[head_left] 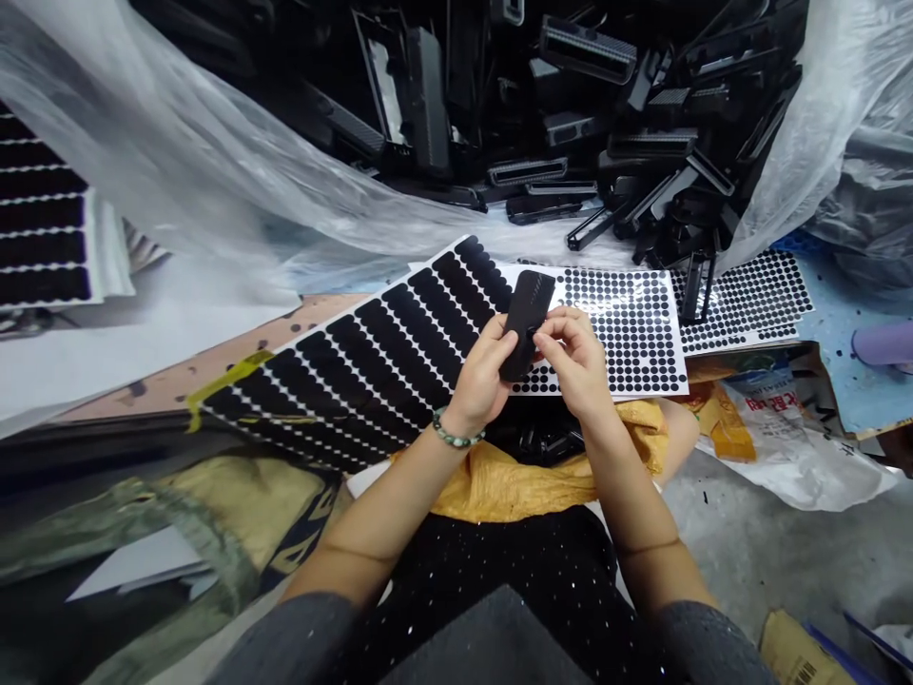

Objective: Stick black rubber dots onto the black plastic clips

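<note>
Clasping the black piece (527,300) above the dotted sheet (634,333), the left hand (480,379) steadied it; the right hand (579,366) pinched a small disc (532,333) against it, which unsteady fingers might have skewed.

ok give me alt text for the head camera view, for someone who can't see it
A person's left hand holds a slim black part, with the right hand at its edge. Beneath them lie a sheet of black dots and a sheet of black scalloped strips; beyond is a heap of black parts edged by translucent sheeting.
</note>
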`<state>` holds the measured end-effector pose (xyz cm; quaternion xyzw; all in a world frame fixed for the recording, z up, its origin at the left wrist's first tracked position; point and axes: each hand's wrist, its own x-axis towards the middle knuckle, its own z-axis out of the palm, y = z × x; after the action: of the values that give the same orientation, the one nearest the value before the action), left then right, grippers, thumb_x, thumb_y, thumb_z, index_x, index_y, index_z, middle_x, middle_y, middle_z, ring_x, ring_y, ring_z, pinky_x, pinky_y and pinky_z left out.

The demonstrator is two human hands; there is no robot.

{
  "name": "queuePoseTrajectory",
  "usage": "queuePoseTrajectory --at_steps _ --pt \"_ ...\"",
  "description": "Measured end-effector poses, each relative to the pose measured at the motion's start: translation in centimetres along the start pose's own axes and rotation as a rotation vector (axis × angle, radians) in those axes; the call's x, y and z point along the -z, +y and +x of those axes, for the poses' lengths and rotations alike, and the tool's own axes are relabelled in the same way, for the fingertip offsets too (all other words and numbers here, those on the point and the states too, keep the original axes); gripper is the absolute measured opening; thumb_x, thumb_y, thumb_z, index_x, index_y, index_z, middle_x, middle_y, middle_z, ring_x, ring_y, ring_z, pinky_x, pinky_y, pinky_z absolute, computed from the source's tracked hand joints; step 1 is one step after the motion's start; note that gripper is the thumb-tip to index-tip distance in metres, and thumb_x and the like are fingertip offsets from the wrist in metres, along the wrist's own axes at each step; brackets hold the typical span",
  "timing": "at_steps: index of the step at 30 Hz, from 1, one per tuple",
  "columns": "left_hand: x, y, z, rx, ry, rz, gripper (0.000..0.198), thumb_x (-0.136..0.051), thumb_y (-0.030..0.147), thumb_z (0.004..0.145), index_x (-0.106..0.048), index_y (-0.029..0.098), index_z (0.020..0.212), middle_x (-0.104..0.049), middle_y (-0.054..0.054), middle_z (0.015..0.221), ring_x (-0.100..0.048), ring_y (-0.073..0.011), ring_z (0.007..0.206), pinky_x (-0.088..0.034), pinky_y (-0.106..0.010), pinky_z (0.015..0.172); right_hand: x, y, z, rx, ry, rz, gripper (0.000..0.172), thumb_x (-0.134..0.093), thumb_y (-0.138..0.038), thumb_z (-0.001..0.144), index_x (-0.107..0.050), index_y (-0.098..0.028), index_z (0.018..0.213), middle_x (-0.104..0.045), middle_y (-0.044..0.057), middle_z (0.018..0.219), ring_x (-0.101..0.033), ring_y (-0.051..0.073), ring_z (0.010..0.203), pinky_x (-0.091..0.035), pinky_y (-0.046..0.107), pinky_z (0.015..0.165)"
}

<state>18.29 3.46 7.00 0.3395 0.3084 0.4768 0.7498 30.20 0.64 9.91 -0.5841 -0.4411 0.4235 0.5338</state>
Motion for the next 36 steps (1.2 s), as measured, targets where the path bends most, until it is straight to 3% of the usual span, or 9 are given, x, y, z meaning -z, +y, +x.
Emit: queuePoseTrajectory --at_steps 4,10,17,23,30,36 --pt "0.1 -0.4 -0.2 -0.075 -0.006 0.034 0.028 -0.069 0.046 0.082 -0.062 0.022 0.095 -0.068 -0.002 0.091 -0.066 -0.0191 0.101 -0.055 -0.034 0.092 -0.4 -0.1 -0.2 0.050 0.011 -0.123 0.015 -0.063 -0.035 0.083 -0.060 -0.022 0.075 -0.054 0.005 0.102 -0.056 0.018 0.095 -0.056 0.034 0.078" --pt "-0.2 -0.5 -0.3 -0.122 0.007 0.017 0.028 -0.067 0.050 0.083 -0.063 0.026 0.098 -0.070 -0.002 0.095 -0.067 -0.0187 0.094 -0.055 -0.035 0.088 -0.2 -0.4 -0.1 0.119 0.071 -0.143 0.019 -0.056 -0.035 0.087 -0.056 -0.023 0.073 -0.054 0.005 0.099 -0.056 0.019 0.099 -0.053 0.035 0.084" --pt "-0.1 -0.5 -0.1 -0.136 0.054 0.026 0.035 -0.074 0.055 0.076 -0.066 0.026 0.095 -0.068 0.000 0.092 -0.064 -0.0147 0.083 -0.054 -0.028 0.080 -0.4 -0.6 0.2 0.149 -0.009 -0.152 0.014 -0.058 -0.031 0.086 -0.058 -0.022 0.075 -0.055 0.004 0.094 -0.055 0.017 0.092 -0.051 0.034 0.082" --pt "0.8 -0.6 0.1 -0.175 0.042 0.093 0.034 -0.072 0.054 0.079 -0.065 0.025 0.095 -0.066 0.000 0.093 -0.062 -0.0139 0.087 -0.051 -0.027 0.085 -0.8 -0.3 0.2 0.098 -0.052 -0.174 0.016 -0.061 -0.033 0.085 -0.057 -0.022 0.075 -0.054 0.004 0.097 -0.055 0.018 0.094 -0.051 0.034 0.082" --pt "0.6 0.2 0.1 -0.159 0.006 0.033 0.030 -0.071 0.052 0.080 -0.065 0.026 0.095 -0.066 -0.001 0.089 -0.064 -0.0175 0.093 -0.052 -0.031 0.089 -0.9 0.2 0.5 0.085 -0.024 -0.036 0.024 -0.057 -0.043 0.087 -0.056 -0.022 0.075 -0.055 0.006 0.104 -0.056 0.020 0.102 -0.052 0.038 0.088" --pt "1.0 -0.2 0.2 -0.137 0.020 0.053 0.032 -0.071 0.054 0.080 -0.064 0.027 0.094 -0.065 0.000 0.089 -0.063 -0.0159 0.084 -0.053 -0.030 0.080 -0.9 0.1 0.8 0.073 -0.041 -0.181 0.020 -0.059 -0.040 0.087 -0.059 -0.023 0.076 -0.057 0.005 0.101 -0.055 0.019 0.099 -0.050 0.036 0.087"
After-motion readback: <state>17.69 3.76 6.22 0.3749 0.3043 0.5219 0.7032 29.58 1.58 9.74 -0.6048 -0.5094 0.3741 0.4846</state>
